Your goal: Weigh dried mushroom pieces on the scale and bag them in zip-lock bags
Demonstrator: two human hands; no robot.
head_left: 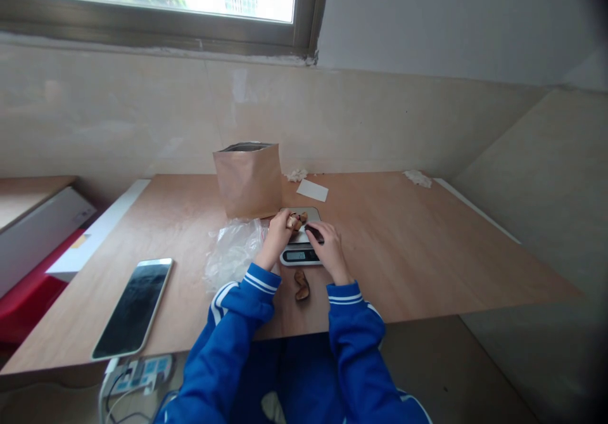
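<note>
A: Worktop (427,246), centre: scale (302,246), small, display toward the near edge. Platform mostly hidden by the hands.

B: Left hand (278,231)?

A: Over the scale's left side, fingers curled round pale brown pieces (295,221). Closed on them, loosely.

B: Right hand (327,246)?

A: Over the scale's right side, fingertips pinching a dark piece (313,232). Fingers bent, nearly closed about it. Too small to tell whether the piece touches the platform.

B: Anything loose nearby?

A: Two brown pieces (301,286) on the worktop, just before the scale, between the two blue sleeves (247,297).

B: Behind?

A: Brown pouch (247,180), upright, mouth open, just behind and left of the scale. White card (312,190) flat to its right. White scraps (297,174) by the wall; another scrap (418,178) well to the right.

B: Left part?

A: Clear bag (232,253), crumpled, touching the left wrist. Phone (133,307), face up, screen dark, near the front edge, well apart from the scale. White box (97,231) along the left edge.

B: Below the edge?

A: Power strip (137,373) with cables, under the phone's corner.
</note>
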